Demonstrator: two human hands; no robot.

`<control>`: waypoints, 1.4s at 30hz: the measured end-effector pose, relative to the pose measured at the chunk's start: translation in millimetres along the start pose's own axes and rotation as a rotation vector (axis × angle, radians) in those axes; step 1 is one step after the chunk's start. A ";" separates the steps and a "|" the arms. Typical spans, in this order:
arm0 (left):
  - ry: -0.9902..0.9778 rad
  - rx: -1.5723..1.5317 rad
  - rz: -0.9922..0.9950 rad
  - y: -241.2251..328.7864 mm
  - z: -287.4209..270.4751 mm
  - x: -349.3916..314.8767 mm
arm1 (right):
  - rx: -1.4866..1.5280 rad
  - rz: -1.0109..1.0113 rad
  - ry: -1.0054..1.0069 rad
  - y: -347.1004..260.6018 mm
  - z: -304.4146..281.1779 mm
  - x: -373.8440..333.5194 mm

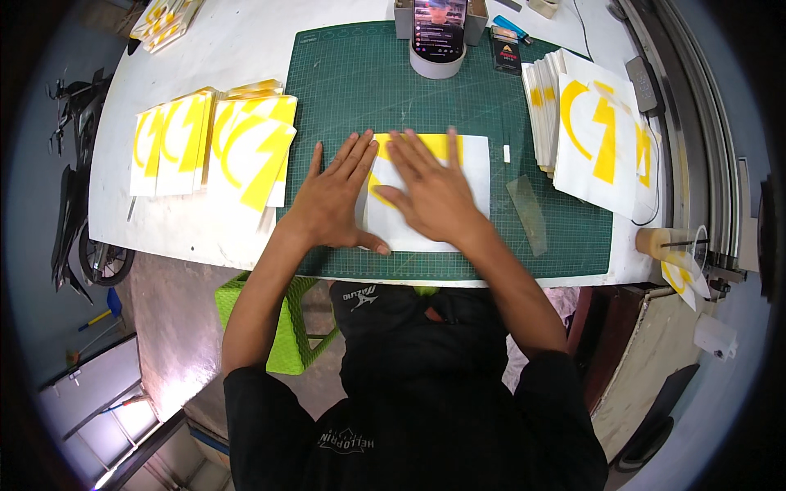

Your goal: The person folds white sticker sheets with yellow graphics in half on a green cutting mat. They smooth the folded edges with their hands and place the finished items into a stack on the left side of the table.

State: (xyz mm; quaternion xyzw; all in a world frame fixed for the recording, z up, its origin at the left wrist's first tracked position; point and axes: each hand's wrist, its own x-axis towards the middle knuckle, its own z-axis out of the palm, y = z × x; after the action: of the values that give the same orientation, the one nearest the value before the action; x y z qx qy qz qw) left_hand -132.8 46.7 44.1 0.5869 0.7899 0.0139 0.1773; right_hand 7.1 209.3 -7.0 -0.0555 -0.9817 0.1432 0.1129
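A white sheet with a yellow print (467,196) lies on the green cutting mat (360,82) in front of me. My right hand (430,188) rests flat across the sheet, fingers spread, covering much of the print. Along the sheet's left edge my left hand (336,196) lies palm down, its fingers stretched out and its thumb near the lower left corner. Neither hand grips anything. To the right of the sheet, a clear plastic strip (526,214) and a small white piece (507,154) lie on the mat.
Stacks of yellow-printed white sheets stand at left (246,155) and right (594,139). At the back a phone (440,29) leans in a round holder, with a dark box (505,51) and blue lighter (512,29) beside it. A plastic cup of brown drink (671,244) stands at the right edge.
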 end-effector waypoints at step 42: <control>0.583 -0.165 0.219 85.0 84.4 -75.2 | 0.262 -0.147 0.168 -6.9 -38.7 -144.8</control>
State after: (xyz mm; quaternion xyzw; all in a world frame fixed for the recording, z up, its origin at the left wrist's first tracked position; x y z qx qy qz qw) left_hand -10.7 -12.7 4.4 0.6231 0.7359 0.2647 -0.0121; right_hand 156.0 192.7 1.3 0.0200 -0.9431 0.2563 0.2108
